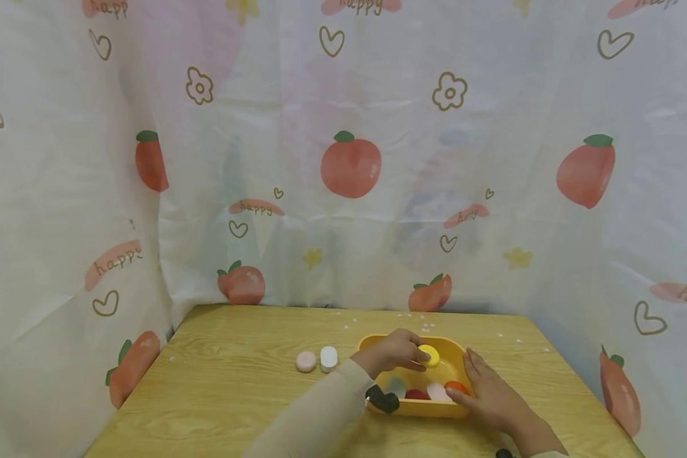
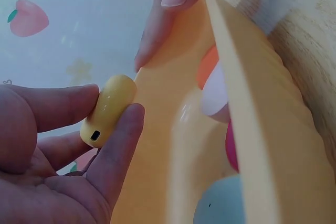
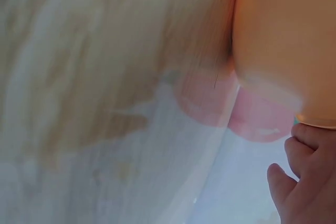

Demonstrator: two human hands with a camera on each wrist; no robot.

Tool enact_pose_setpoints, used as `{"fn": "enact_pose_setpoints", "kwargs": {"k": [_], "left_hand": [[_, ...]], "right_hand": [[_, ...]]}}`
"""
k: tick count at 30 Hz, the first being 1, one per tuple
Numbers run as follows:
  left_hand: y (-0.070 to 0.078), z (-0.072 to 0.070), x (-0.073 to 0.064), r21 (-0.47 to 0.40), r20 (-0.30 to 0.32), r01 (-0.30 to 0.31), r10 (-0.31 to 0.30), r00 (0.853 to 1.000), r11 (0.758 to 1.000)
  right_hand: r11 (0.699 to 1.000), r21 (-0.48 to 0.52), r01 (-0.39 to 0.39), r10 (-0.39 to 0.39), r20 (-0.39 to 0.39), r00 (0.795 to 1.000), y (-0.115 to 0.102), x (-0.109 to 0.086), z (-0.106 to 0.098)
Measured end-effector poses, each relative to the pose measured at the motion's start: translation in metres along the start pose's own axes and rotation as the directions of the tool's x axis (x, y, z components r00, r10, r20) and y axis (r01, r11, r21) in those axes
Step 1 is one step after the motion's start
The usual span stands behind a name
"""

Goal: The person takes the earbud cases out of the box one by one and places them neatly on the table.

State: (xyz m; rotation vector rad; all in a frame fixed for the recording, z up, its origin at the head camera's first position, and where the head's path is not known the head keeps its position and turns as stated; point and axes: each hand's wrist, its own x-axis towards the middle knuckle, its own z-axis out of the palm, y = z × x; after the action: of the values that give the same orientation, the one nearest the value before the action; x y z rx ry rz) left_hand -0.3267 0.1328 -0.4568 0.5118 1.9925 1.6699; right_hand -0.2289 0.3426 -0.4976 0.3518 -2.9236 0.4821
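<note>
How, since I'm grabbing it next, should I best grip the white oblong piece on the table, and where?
Probably pinch the white oblong piece by its near and far rounded ends, from above: the pale pink round piece sits close on its left.

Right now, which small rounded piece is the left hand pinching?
The yellow piece, alone in the left hand. The white piece and beige-pink piece rest on the table; the greyish, red, pale-pink and orange pieces lie in the tray.

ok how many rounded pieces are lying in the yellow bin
4 visible, along the near side of the yellow bin, left to right: grey-blue piece, dark red piece, pale pink piece, orange piece. More may be hidden.
</note>
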Motion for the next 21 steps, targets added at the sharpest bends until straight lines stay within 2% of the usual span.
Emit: {"fn": "enact_pose_setpoints", "kwargs": {"k": [7, 13, 21], "left_hand": [[0.001, -0.014, -0.008, 0.008, 0.009, -0.011, 0.011, 1.0, 1.0], [0.001, -0.03, -0.014, -0.003, 0.037, -0.029, 0.029, 0.999, 1.0], [0.004, -0.059, -0.03, -0.002, 0.079, -0.06, 0.06, 0.995, 0.998]], "right_hand": [[0.993, -0.107, 0.04, -0.044, -0.034, 0.998, -0.003, 0.0, -0.003], [0.983, -0.175, 0.051, -0.055, -0.016, 0.998, -0.007, 0.001, -0.007], [0.977, -0.205, 0.066, -0.062, 0.023, 0.998, -0.008, -0.001, -0.013]]}}
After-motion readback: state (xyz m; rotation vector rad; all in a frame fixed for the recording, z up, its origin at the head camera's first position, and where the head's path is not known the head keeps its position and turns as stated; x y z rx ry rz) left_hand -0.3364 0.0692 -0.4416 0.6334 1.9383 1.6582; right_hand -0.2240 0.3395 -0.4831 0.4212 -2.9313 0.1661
